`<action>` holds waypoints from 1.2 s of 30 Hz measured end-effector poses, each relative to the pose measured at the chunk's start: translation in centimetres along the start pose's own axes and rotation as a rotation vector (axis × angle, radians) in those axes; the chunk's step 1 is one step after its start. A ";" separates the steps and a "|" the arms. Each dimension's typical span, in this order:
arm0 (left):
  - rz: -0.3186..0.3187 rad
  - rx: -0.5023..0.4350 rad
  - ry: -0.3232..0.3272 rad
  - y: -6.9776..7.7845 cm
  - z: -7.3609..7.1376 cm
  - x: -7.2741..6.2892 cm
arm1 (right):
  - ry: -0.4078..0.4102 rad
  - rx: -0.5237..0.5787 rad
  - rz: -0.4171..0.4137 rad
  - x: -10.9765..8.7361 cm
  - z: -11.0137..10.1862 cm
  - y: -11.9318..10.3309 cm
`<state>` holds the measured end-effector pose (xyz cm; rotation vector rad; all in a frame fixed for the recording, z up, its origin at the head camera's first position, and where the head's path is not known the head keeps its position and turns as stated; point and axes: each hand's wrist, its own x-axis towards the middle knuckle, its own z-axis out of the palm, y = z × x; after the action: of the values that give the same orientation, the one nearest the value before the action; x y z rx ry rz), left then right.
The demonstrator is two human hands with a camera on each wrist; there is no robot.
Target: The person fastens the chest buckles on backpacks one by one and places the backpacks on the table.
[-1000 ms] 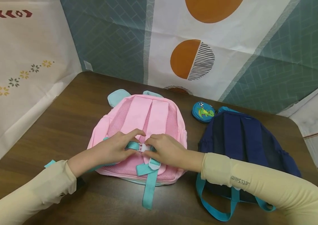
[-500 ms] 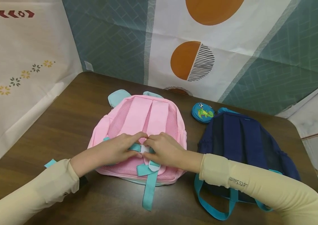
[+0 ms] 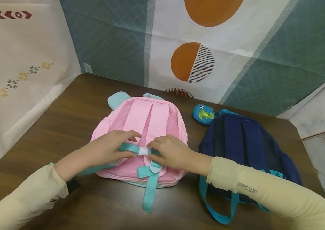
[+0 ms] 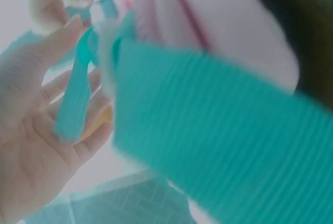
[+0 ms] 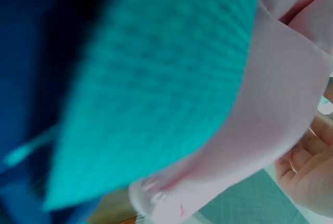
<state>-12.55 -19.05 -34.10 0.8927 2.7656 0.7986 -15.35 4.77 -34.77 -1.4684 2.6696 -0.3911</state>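
A pink backpack [image 3: 139, 115] lies on the table with its padded straps facing up. Across its lower middle, a white plastic buckle [image 3: 143, 151] joins teal webbing straps [image 3: 129, 147], its halves fitted together. My right hand [image 3: 172, 153] pinches the buckle's right end between thumb and forefinger. My left hand [image 3: 107, 147] is just left of the buckle, thumb and fingers spread apart around the strap. In the left wrist view its palm [image 4: 36, 151] faces the camera, fingers extended. Wide teal webbing [image 5: 156, 78] blocks much of the right wrist view, where curled fingers [image 5: 307, 153] show.
A navy backpack [image 3: 237, 140] with teal straps lies to the right, under my right forearm. A small blue dinosaur pouch [image 3: 204, 114] sits between the bags, toward the back. A loose teal strap end [image 3: 150, 195] hangs over the brown table [image 3: 99, 204]. Patterned cloth [image 3: 107, 41] hangs behind.
The buckle's halves, partly apart one second ago with prongs showing, are now together. My left fingers have let go and drawn left. My right hand stays at the buckle.
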 end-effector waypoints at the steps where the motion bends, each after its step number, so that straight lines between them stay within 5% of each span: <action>1: -0.007 -0.003 0.001 0.0 -0.4 -0.1 | -0.005 -0.004 0.001 -0.2 -0.2 0.1; 7: -0.034 -0.046 0.047 -0.4 -2.3 -0.4 | -0.023 -0.040 0.045 -1.8 -1.2 1.3; 11: 0.028 -0.084 0.104 -0.3 -2.9 0.3 | -0.023 -0.088 0.047 -3.0 -2.0 2.0; 23: 0.236 -0.069 0.112 2.8 -2.4 4.4 | 0.085 -0.187 0.127 -8.2 -4.2 3.7; 27: 0.297 -0.005 0.080 3.8 -2.1 5.9 | 0.082 -0.177 0.175 -9.5 -4.3 4.1; 33: 0.536 0.155 0.106 5.7 -0.6 7.7 | 0.094 -0.211 0.206 -11.6 -4.2 4.4; 36: 0.532 0.244 0.040 6.6 0.1 8.3 | 0.116 -0.216 0.261 -13.1 -4.3 4.8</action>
<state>-15.97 -9.70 -30.47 1.7194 2.7231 0.5417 -12.98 19.01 -32.59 -1.1489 3.0268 -0.1784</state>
